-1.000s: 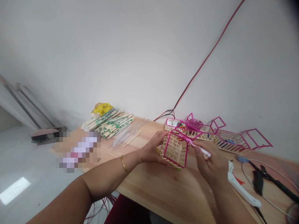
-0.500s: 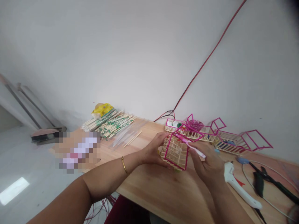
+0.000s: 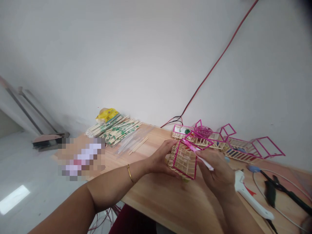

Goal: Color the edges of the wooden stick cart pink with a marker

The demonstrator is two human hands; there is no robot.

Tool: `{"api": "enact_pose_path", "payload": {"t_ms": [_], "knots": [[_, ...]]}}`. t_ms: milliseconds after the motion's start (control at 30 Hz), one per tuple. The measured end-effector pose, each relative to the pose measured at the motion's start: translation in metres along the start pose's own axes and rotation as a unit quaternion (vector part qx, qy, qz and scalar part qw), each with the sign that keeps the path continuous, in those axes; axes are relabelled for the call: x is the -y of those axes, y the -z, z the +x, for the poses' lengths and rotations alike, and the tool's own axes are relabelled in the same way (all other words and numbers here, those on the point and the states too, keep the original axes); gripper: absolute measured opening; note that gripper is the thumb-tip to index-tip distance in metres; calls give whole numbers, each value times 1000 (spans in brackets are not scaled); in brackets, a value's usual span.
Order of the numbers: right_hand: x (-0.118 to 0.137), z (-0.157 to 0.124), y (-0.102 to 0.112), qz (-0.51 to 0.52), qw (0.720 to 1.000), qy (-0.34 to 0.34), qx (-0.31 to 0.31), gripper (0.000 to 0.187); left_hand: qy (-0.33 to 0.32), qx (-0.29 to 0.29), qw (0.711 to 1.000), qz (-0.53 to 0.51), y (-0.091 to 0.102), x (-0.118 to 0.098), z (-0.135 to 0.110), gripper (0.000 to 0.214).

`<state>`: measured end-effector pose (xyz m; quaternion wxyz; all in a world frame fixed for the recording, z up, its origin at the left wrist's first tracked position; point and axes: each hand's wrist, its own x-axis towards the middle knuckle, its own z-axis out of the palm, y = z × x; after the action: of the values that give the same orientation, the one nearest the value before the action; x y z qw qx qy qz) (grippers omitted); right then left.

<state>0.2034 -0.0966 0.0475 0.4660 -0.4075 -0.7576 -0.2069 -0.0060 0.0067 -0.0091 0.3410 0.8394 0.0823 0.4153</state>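
My left hand is closed round the left side of a small slatted stick basket, its edges painted pink, tilted above the table. A pink frame stands up from the basket's far side. In my right hand is a slim white paintbrush, smeared with pink toward its tip. The tip lies close to the basket's upper edge; whether it touches cannot be made out. My right fingers partly cover the brush.
Pink-edged stick baskets stand along the wall, one beside a pink bowl. At right lie a white glue gun and a dark cabled tool. Bundled sticks and a yellow packet are at left on the wooden table.
The brush in my right hand has shifted and tilted slightly against the basket. My left hand keeps its hold, and the basket has barely moved.
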Motion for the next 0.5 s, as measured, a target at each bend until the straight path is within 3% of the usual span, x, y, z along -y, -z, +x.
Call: {"api": "enact_pose_path", "payload": {"t_ms": [200,500], "knots": [[1,0,-3,-13,1000,5,25,19,17,4,1000,-6,0,1,-1,123],[1,0,-4,-15,1000,-5,27,17,-15,-1,1000,-6,-4,9,-4,130]]}}
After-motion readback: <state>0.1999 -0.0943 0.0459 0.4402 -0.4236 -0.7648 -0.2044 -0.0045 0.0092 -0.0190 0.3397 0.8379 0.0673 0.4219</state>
